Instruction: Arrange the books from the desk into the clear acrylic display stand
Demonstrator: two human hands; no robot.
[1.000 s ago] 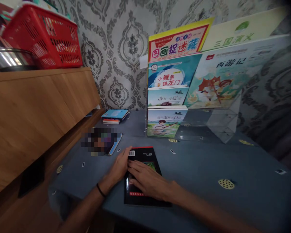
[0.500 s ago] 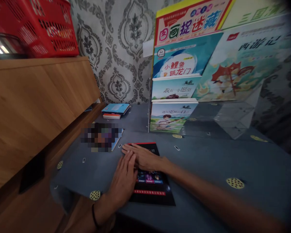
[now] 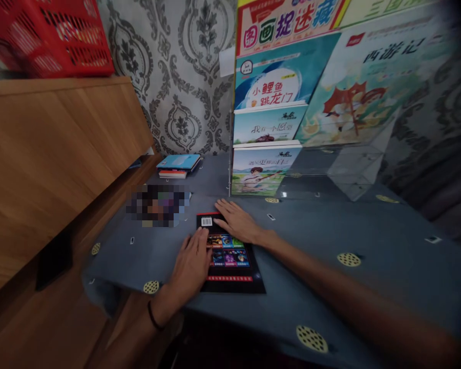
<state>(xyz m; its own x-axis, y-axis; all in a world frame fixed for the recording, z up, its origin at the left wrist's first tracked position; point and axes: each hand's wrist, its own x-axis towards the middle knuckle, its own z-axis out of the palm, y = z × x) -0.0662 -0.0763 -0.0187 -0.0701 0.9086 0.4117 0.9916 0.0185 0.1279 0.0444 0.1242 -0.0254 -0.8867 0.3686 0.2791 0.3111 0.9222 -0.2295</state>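
A black book with a barcode, rows of small coloured pictures and a red strip of text lies flat on the cloth-covered table. My left hand, a dark band on its wrist, rests flat along the book's left edge. Over the book's upper right part lies my right hand, palm down with the fingers stretched out. The two hands are apart, and the barcode and pictures show between them. Parts of the book's left and upper right edges are hidden under the hands.
A clear stand with several upright picture books stands at the back right. Left of my hands lies a blurred-out book, with a small stack of books behind it. A wooden cabinet carries a red basket.
My right hand has slid away from the left hand toward the book's upper right, uncovering the barcode and more pictures. The camera view has shifted slightly.
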